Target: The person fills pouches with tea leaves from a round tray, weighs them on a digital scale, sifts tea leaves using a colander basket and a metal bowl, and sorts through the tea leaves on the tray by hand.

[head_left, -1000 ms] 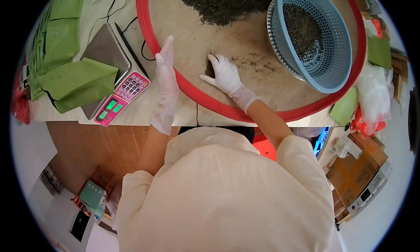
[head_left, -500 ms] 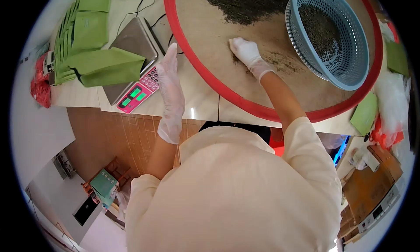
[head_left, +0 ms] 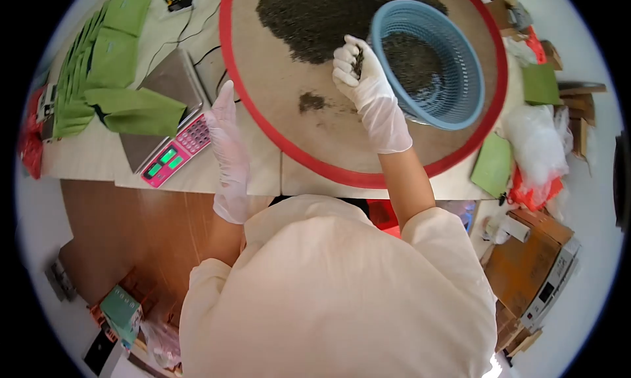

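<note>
My right hand [head_left: 369, 92], in a thin white glove, is curled palm-up over the round red-rimmed tray [head_left: 335, 173]. Dark loose tea leaves [head_left: 358, 64] show between its fingers. Just to its right a blue perforated basket [head_left: 468, 109] stands tilted, with more leaves inside. A large heap of tea leaves [head_left: 315, 13] covers the tray's far part, and a small patch [head_left: 311, 102] lies nearer. My gloved left hand [head_left: 225, 132] holds nothing, its fingers straight, beside the pink-keyed scale [head_left: 192, 136]. A green pouch [head_left: 141, 112] rests on the scale's metal plate.
Several green pouches [head_left: 113, 59] stand in a row at the far left. Black cables [head_left: 181, 36] run behind the scale. On the right are another green pouch [head_left: 491, 164], clear plastic bags [head_left: 536, 138] and a cardboard box [head_left: 522, 266].
My right hand has risen from the tray surface and turned palm-up, now with leaves in it. My left hand stays beside the scale. The whole view has shifted.
</note>
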`<state>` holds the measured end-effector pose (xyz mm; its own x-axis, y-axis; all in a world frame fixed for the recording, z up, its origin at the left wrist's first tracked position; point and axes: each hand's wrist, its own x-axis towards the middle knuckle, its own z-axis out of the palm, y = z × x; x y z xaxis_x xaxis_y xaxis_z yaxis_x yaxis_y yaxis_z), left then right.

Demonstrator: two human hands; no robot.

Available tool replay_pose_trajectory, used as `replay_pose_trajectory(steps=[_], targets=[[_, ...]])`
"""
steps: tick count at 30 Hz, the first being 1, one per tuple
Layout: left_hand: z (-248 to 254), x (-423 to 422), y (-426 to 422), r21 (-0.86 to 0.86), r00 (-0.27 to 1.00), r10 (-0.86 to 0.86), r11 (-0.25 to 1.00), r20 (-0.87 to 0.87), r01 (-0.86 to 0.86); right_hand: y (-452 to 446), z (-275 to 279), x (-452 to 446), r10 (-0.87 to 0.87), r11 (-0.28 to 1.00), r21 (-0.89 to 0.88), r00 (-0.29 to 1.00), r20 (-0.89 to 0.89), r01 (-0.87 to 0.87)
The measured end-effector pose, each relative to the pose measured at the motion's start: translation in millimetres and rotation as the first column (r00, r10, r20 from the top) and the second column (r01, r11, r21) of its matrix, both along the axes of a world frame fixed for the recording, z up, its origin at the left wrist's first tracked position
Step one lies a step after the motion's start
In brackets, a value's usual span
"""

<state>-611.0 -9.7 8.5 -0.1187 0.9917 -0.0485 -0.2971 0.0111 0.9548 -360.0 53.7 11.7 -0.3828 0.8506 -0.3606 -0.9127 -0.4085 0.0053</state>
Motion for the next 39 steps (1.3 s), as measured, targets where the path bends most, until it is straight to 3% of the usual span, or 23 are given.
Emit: replay_pose_trajectory(steps=[2,3,4,6,7,8,9,10,11,12,14,16,18,20,22,25,28,30,32,37,39], targets=[[3.7,21.0,7.7,0.039,0.999,-0.032,0.999,-0.013,0.032,-4.2,43.6,22.6,-0.049,0.996,0.082,0.992,0.115,0.04],[6.0,32.3,10.9,0.046,0.999,-0.034,0.998,-0.007,0.034,-6.5,60.5,36.2,-0.135,0.99,0.073,0.944,0.302,0.119],[5.2,40.8,13.3,0.048,0.999,-0.041,0.998,0.009,0.04,-7.9,73.3,49.0,-0.233,0.965,0.039,0.775,0.587,0.26],[-0.1,54.1,22.0,0.072,0.998,-0.048,0.996,0.036,0.045,-6.3,49.6,106.7,-0.32,0.946,0.214,0.617,0.719,0.242],[-1.6,60.5,24.0,0.076,0.997,-0.053,0.996,0.052,0.049,-9.9,48.6,120.4,-0.22,0.968,0.174,0.282,0.934,0.178],[-4.3,66.3,25.0,0.079,0.997,-0.049,0.996,0.067,0.044,-14.3,45.3,132.5,-0.092,0.985,0.106,-0.103,0.99,0.139],[-6.4,71.3,26.0,0.081,0.996,-0.044,0.996,0.08,0.037,-14.2,25.4,148.8,0.101,0.994,-0.088,-0.251,0.963,0.064],[-6.5,74.6,26.4,0.077,0.995,-0.046,0.996,0.091,0.039,-21.4,14.8,160.0,0.106,0.994,-0.091,-0.261,0.96,0.067],[-5.6,75.4,25.4,0.077,0.996,-0.042,0.996,0.074,0.036,-29.4,6.2,168.9,0.053,0.998,-0.07,-0.676,0.735,0.003],[-6.4,74.6,24.3,0.076,0.998,-0.03,0.997,0.056,0.026,-33.2,3.8,176.7,-0.043,0.994,-0.081,-0.935,0.351,-0.076],[-12.4,67.3,22.7,0.062,0.998,-0.005,0.998,0.055,0.002,-38.3,23.4,175.1,-0.19,0.968,0.233,-0.879,0.436,-0.094],[-17.0,58.6,20.7,0.05,0.999,0.02,0.999,0.039,-0.022,-46.1,50.9,133.5,-0.265,0.931,0.364,-0.732,0.627,-0.025],[-19.6,50.3,20.1,0.022,0.998,0.032,0.999,0.048,-0.033,-61.4,68.6,72.0,-0.303,0.95,0.281,-0.628,0.716,-0.138],[-17.3,41.7,18.1,0.017,0.998,0.06,0.998,0.034,-0.06,-70.4,31.9,17.9,-0.271,0.947,0.061,-0.68,0.681,-0.316],[-14.2,30.1,14.6,0.012,0.997,0.078,0.997,0.012,-0.078,-62.6,-29.6,-18.4,-0.197,0.879,-0.302,-0.859,0.473,-0.368],[-13.4,8.1,6.6,-0.009,0.997,0.081,0.997,0.008,-0.081,-53.3,-141.0,-27.0,0.113,0.869,-0.47,-0.862,0.495,-0.156],[-17.4,-12.7,-8.3,-0.022,0.995,0.099,0.995,0.011,-0.099,-43.1,-147.6,-53.2,0.195,0.801,-0.581,-0.856,0.479,-0.143],[-15.7,-22.6,-20.8,-0.054,0.994,0.114,0.992,0.0,-0.113,-32.6,-150.8,-74.2,0.191,0.801,-0.58,-0.856,0.48,-0.147],[-14.2,-29.1,-28.7,-0.183,0.988,0.153,0.972,-0.003,-0.151,-23.5,-154.8,-91.5,0.072,0.85,-0.501,-0.907,0.415,-0.162],[-29.8,-49.5,-46.0,-0.197,0.989,0.15,0.969,-0.003,-0.148,-11.8,-206.4,-94.7,-0.107,0.913,-0.352,-0.955,0.276,-0.204],[-28.6,-51.3,-47.1,-0.171,0.989,0.145,0.974,-0.017,-0.146,-10.7,-214.3,-90.1,-0.239,0.903,-0.3,-0.94,0.242,-0.307]])
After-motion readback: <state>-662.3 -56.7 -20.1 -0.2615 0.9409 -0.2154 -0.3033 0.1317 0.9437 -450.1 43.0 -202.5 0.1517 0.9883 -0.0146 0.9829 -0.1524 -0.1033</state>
